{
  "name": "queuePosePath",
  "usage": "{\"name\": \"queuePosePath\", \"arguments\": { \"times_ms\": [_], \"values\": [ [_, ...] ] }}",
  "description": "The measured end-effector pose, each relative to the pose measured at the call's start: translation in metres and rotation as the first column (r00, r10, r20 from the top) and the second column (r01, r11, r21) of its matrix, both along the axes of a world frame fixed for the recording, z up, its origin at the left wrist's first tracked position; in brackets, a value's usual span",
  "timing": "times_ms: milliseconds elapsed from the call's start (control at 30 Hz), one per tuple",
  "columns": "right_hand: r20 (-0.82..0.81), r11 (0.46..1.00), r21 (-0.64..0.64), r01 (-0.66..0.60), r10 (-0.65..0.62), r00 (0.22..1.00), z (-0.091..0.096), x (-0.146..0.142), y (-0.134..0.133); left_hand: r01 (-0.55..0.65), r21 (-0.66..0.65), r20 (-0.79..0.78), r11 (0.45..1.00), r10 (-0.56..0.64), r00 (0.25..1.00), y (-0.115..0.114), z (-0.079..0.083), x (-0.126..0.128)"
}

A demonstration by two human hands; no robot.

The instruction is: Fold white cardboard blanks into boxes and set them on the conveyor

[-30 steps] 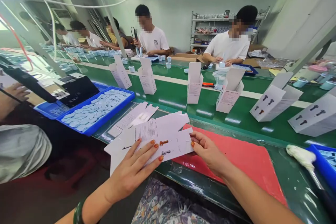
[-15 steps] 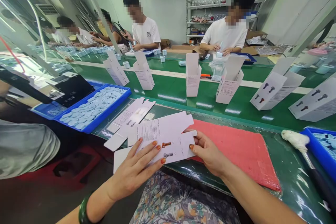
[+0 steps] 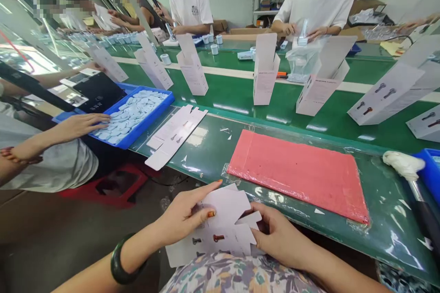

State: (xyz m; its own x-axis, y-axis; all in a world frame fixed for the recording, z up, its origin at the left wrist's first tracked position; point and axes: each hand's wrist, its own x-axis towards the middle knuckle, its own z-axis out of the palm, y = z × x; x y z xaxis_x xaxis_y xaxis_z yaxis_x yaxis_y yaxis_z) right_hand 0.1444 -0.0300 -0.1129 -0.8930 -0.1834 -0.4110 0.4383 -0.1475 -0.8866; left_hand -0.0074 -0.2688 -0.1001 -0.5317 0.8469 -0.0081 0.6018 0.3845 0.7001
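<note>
Grips: two; left grip (image 3: pixel 187 217) and right grip (image 3: pixel 275 238) clamped on the carton blank (image 3: pixel 223 233).
Blank: one, over the lap, off the desk (image 3: pixel 206 165) near edge.
Tray: one blue tray (image 3: pixel 137 116), holding pale discs (image 3: pixel 130 112), co-worker's hand (image 3: pixel 77 128) on them.

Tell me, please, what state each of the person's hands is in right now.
Left hand: closed on the white printed carton blank, fingers on its edge.
Right hand: closed, holding the same white printed carton blank from the other side.

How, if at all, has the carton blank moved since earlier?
Yes: the carton blank came toward the person, from beside the red mat to below its near edge.
</note>
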Motion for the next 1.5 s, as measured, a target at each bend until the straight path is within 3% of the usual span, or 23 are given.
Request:
{"name": "queuePosePath", "arguments": {
  "times_ms": [100,167,233,333,400,433,500,567,633,700,800,967,1100,1267,1367,1500],
  "values": [
    [0.011,1.000,-0.008,-0.014,0.014,1.000,-0.005,0.001,0.000,0.168,-0.024,0.152,0.985,-0.163,0.975,0.005,0.005,0.017],
    [0.056,0.997,-0.050,0.051,-0.048,0.997,-0.009,0.001,0.001,0.270,-0.015,0.265,0.963,-0.257,0.930,0.007,0.009,0.025],
    [0.198,0.983,-0.134,0.122,-0.094,0.976,-0.008,0.001,0.004,0.287,-0.022,0.334,0.958,-0.264,0.905,0.007,0.012,0.030],
    [0.319,0.947,-0.245,0.209,-0.125,0.939,0.003,-0.001,0.011,0.142,-0.049,0.359,0.989,-0.116,0.926,0.006,0.015,0.029],
    [0.161,0.925,-0.211,0.314,-0.284,0.945,0.016,-0.006,0.015,-0.023,-0.018,0.355,1.000,0.028,0.934,0.007,0.021,0.023],
    [-0.011,0.908,-0.151,0.390,-0.396,0.918,0.023,-0.009,0.015,-0.103,0.014,0.355,0.995,0.091,0.930,0.008,0.026,0.018],
    [-0.455,0.846,-0.011,0.533,-0.479,0.751,0.036,-0.017,0.011,-0.217,0.091,0.338,0.972,0.175,0.925,0.011,0.041,0.010],
    [-0.796,0.787,0.087,0.611,-0.314,0.518,0.046,-0.027,0.003,-0.265,0.153,0.287,0.952,0.214,0.934,0.013,0.056,0.002],
    [-0.941,0.773,0.113,0.624,-0.118,0.316,0.052,-0.036,-0.007,-0.249,0.194,0.192,0.949,0.212,0.958,0.013,0.068,-0.002],
    [-0.975,0.775,0.080,0.627,-0.069,0.209,0.056,-0.043,-0.015,-0.202,0.225,0.043,0.953,0.197,0.979,0.013,0.073,-0.003],
    [-0.956,0.793,-0.005,0.609,-0.182,0.230,0.057,-0.049,-0.019,-0.148,0.267,-0.274,0.952,0.222,0.936,0.014,0.073,0.000],
    [-0.908,0.787,-0.052,0.615,-0.293,0.298,0.051,-0.056,-0.017,0.018,0.350,-0.628,0.936,0.221,0.746,0.028,0.071,0.005],
    [-0.890,0.762,-0.012,0.648,-0.303,0.341,0.050,-0.061,-0.009,0.094,0.362,-0.663,0.927,0.185,0.726,0.041,0.074,0.005],
    [-0.886,0.870,-0.105,0.481,-0.301,0.352,0.053,-0.062,-0.003,0.171,0.446,-0.588,0.878,0.144,0.796,0.047,0.074,0.004],
    [-0.886,0.833,-0.137,0.536,-0.345,0.309,0.057,-0.062,-0.006,0.239,0.417,-0.643,0.877,0.099,0.759,0.050,0.077,0.003],
    [-0.923,0.780,-0.107,0.616,-0.308,0.229,0.068,-0.059,-0.008,0.323,0.398,-0.715,0.859,0.070,0.695,0.058,0.089,-0.004]
  ]
}}
